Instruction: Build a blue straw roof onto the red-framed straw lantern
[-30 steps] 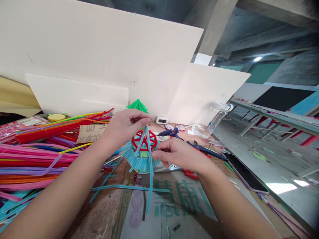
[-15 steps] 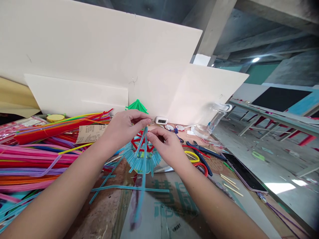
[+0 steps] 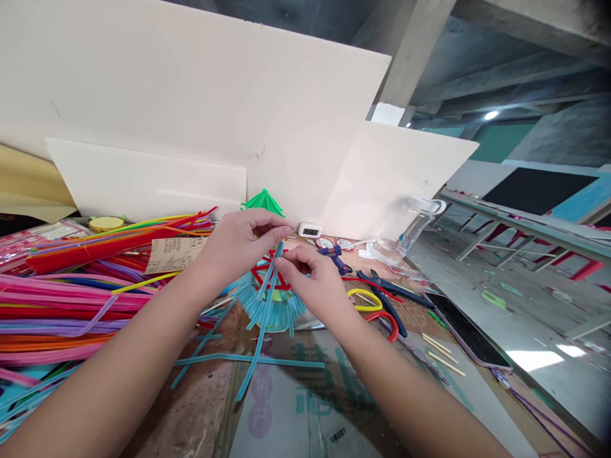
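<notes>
My left hand (image 3: 238, 245) pinches the top of a small umbrella-shaped craft (image 3: 272, 305) made of light blue pipe cleaners over red ribs. My right hand (image 3: 312, 283) pinches a long light blue pipe cleaner (image 3: 258, 346) just below the top; its free end hangs down to the left over the table. Both hands meet at the craft's peak.
A big pile of coloured pipe cleaners (image 3: 71, 286) fills the left. A green paper umbrella (image 3: 262, 202) stands by the white boards (image 3: 191, 114). A glue gun (image 3: 334, 254), scissors (image 3: 377, 305), pliers (image 3: 389, 286), a phone (image 3: 468, 331) and a glass jar (image 3: 405, 235) lie to the right.
My right hand moved up from the craft's rim to its peak, beside my left hand. The long blue pipe cleaner's loose end swung leftward.
</notes>
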`<action>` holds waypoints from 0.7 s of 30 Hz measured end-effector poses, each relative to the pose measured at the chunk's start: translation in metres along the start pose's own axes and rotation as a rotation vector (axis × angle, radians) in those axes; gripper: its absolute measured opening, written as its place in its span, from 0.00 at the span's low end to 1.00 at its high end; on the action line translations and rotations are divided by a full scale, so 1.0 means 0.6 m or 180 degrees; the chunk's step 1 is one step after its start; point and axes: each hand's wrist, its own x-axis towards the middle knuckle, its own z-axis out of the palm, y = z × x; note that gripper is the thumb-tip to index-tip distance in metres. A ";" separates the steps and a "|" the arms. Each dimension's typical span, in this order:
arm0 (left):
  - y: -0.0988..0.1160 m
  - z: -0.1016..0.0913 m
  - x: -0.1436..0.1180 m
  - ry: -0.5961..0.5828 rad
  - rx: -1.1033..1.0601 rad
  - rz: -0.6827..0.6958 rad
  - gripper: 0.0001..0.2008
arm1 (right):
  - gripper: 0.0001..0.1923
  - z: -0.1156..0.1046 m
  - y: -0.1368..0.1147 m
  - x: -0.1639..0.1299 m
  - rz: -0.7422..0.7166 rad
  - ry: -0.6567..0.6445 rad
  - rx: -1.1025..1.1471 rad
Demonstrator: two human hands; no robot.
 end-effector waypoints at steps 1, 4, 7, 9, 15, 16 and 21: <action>0.000 0.000 0.000 0.0005 0.0014 0.0010 0.13 | 0.11 0.001 0.000 -0.001 0.0035 0.0008 0.0063; 0.000 0.000 0.000 0.0034 0.0057 0.0031 0.13 | 0.10 0.002 0.003 -0.003 0.0080 0.0003 0.0305; 0.000 -0.001 0.000 0.0040 0.0098 0.0021 0.13 | 0.11 0.000 0.005 -0.004 0.0027 -0.0042 0.0397; 0.000 -0.001 0.000 0.0027 0.0110 -0.0006 0.13 | 0.12 -0.002 0.006 -0.004 0.0022 -0.0062 0.0390; 0.002 -0.002 0.000 0.0019 0.0105 0.0001 0.12 | 0.11 -0.003 0.006 -0.001 0.0029 -0.0053 0.0271; 0.003 -0.001 -0.001 0.0008 0.0087 -0.0003 0.13 | 0.11 -0.003 0.007 0.000 0.0023 -0.0060 0.0262; 0.004 0.000 -0.001 -0.0016 0.0116 -0.0058 0.13 | 0.11 -0.005 0.011 0.002 -0.0037 -0.0100 0.0292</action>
